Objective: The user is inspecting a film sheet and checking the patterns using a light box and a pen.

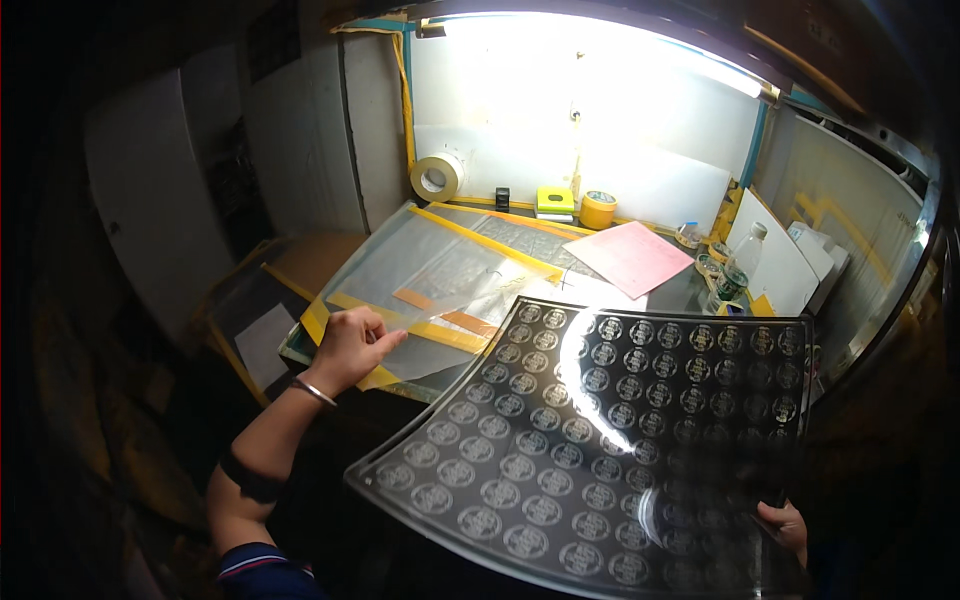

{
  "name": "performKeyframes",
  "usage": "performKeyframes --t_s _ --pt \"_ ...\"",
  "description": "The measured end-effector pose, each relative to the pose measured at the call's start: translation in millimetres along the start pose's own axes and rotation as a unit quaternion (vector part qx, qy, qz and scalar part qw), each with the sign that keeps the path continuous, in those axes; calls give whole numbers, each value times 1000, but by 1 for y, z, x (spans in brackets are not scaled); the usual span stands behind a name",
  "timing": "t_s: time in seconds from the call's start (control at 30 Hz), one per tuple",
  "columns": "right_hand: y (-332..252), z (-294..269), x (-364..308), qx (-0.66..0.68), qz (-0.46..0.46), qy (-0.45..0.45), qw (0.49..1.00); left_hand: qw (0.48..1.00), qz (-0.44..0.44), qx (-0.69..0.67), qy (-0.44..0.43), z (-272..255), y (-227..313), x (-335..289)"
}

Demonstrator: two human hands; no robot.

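Observation:
A large, flexible, glossy dark sheet with rows of round pale emblems spans the front right, bowed and tilted, catching the lamp's glare. My right hand grips its right edge near the lower corner, thumb on top; the other fingers are mostly hidden. My left hand, with a bracelet at the wrist, is over the table's near left corner. Its fingers are curled in and the thumb points right; whatever they may hold is hidden. Just beneath that hand lies a clear film with yellow tape strips.
A pink sheet lies at the back right. Behind stand a large tape roll, a yellow tape roll and a yellow-green box. A clear bottle and white panels line the right side. A bright tube lamp hangs overhead.

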State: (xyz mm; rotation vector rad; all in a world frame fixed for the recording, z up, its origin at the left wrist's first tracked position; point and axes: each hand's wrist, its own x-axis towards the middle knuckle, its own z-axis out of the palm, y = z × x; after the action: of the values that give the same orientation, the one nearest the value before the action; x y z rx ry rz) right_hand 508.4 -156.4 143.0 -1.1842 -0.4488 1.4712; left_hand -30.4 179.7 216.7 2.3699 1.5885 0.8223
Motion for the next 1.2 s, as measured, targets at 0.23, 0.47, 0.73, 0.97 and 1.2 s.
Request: performKeyframes --t_s 0.23,0.47,0.73,0.97,1.2 --pt "33 17 46 -6 -99 41 994 988 -16 99 -122 9 -17 -74" --pt "63 -16 76 -15 -128 13 992 997 -36 66 5 34 -11 -107" --pt "72 3 84 15 -158 11 987 993 0 23 117 50 12 -113" --pt "76 -1 96 19 -167 -12 986 987 101 107 69 73 41 -118" --pt "77 3 104 96 -144 -31 984 975 93 200 -17 105 58 -107"
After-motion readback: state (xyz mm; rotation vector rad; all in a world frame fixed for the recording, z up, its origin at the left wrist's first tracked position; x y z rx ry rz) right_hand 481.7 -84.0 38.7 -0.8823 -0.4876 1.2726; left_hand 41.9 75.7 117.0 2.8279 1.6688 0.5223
